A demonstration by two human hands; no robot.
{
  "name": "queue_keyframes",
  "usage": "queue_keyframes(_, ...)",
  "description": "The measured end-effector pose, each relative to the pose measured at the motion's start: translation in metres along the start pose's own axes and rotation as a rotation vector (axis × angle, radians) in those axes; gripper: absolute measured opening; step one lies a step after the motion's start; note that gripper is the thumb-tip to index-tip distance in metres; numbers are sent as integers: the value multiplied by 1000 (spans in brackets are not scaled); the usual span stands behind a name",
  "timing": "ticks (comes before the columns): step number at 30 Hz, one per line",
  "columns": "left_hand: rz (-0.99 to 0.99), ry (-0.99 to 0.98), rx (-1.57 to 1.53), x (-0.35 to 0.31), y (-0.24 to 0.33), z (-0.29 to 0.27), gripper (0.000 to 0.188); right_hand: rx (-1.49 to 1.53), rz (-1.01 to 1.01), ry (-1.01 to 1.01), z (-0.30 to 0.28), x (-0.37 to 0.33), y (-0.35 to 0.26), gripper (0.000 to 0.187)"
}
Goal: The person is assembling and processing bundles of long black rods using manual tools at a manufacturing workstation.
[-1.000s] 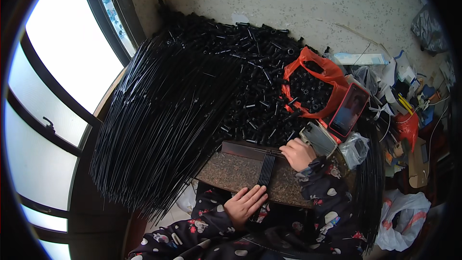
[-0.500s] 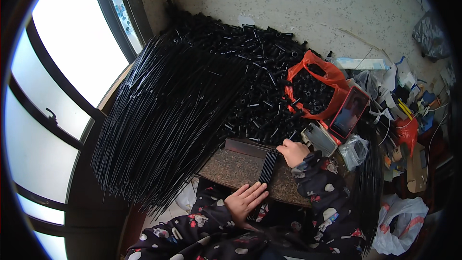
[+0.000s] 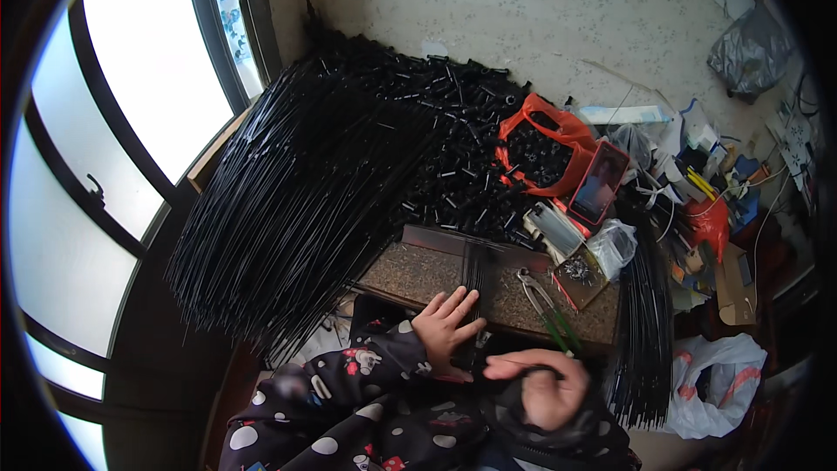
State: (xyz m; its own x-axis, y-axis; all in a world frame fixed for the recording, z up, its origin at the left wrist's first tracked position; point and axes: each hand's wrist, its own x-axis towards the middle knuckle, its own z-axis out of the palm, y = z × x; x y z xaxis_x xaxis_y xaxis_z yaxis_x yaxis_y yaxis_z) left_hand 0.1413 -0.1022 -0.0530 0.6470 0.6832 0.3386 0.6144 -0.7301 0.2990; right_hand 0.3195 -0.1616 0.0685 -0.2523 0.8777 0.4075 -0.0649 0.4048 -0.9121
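My left hand (image 3: 447, 329) lies flat with spread fingers on the near part of a small row of thin black rods (image 3: 474, 269). The rods stretch across the speckled tabletop (image 3: 397, 272) to a dark upright strip (image 3: 432, 240) along its far side. My right hand (image 3: 554, 388) is blurred, close to my body and away from the rods. Its fingers look bent, but whether they hold anything is unclear. Right of the rods lie pincers with green handles (image 3: 551, 312). Beside them a shallow tray (image 3: 595, 293) holds small metal pieces.
A big heap of long black rods (image 3: 279, 209) covers the left side. Behind lie many short black tubular parts (image 3: 462, 153), some in a red bag (image 3: 571, 135). A phone (image 3: 599, 181) leans near a clear bag (image 3: 613, 247). More rods (image 3: 643, 340) hang at right.
My right hand has drawn back from the far end of the rods toward my body, uncovering the pincers and tray. My left hand stays on the rods, its fingers spread wider. The view has shifted slightly.
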Motion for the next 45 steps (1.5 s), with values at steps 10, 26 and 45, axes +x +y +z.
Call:
queue_keyframes(10, 121, 23, -688, 30, 17, -54, 22, 131, -531, 336, -29, -1, -55, 52)
queue_keyframes(26, -424, -129, -2401, 31, 66, -24, 45, 582, -172, 606, -34, 81, 37, 28)
queue_keyframes(45, 197, -259, -1235, 144, -70, -98, 60, 688, 362, 382, -4, 14, 193, 16)
